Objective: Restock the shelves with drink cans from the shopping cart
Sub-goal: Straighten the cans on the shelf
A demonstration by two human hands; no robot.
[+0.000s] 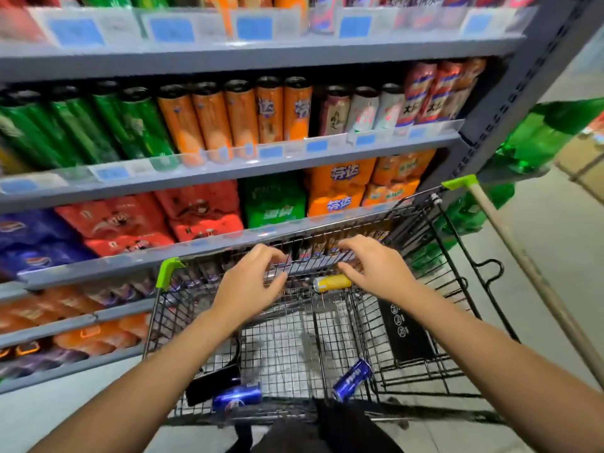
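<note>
Cans remain in the shopping cart point(327, 328), which serves as the landmark: a yellow can point(331, 282) lies on its side at the cart's far end, and two blue cans point(352, 380) point(237, 396) lie tipped over at its near end, close to the person. Both hands reach over the basket toward the far end. The right hand point(376, 266) hovers with fingers loosely curled just beside the yellow can, perhaps brushing it; no grasp is closed yet. The left hand point(250, 282) hangs released, fingers bent, gripping nothing, just left of that can.

Risk, as I judge it: the yellow can rests on wire mesh and could roll away from a hasty pinch, or slip if taken by its smooth side. Beyond the cart's far edge, the shelf point(228, 165) with upright orange cans point(242, 116) looks tightly packed, so pushing another in could topple a neighbour. The frame is motion-blurred, suggesting quick movement that worsens both hazards.
</note>
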